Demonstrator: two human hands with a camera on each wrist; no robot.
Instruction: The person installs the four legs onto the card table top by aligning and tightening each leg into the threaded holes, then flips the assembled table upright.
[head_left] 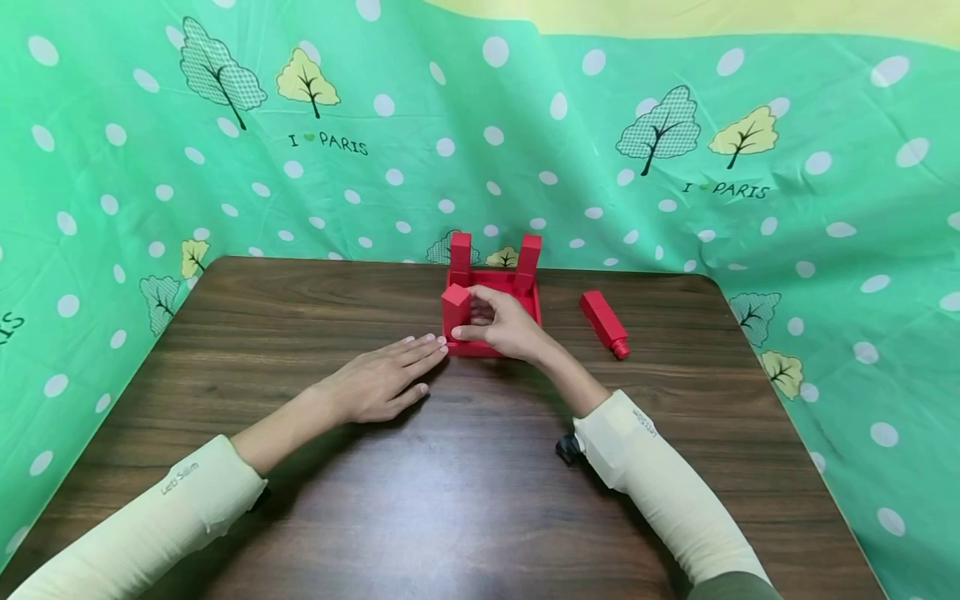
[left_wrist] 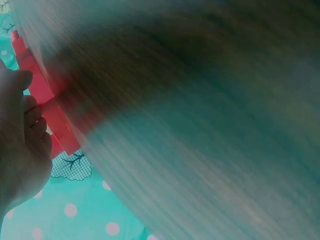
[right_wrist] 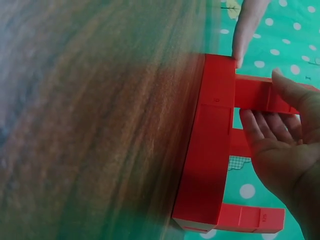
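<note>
A red square frame-like base (head_left: 487, 351) lies on the table with three red square legs standing up from it. My right hand (head_left: 508, 325) grips the near-left leg (head_left: 454, 310), thumb in front and fingers behind it. This leg (right_wrist: 255, 94) rises from the base in the right wrist view too. Flat and straight-fingered, my left hand (head_left: 386, 379) rests on the table, its fingertips at the base's near-left corner. The other upright legs are a far-left leg (head_left: 461, 254) and a far-right leg (head_left: 528, 257).
A loose red leg (head_left: 602, 321) with a narrow, threaded-looking end lies right of the base. The brown wooden table (head_left: 450, 500) ends just behind the base. A green dotted cloth (head_left: 480, 125) hangs around the back and sides.
</note>
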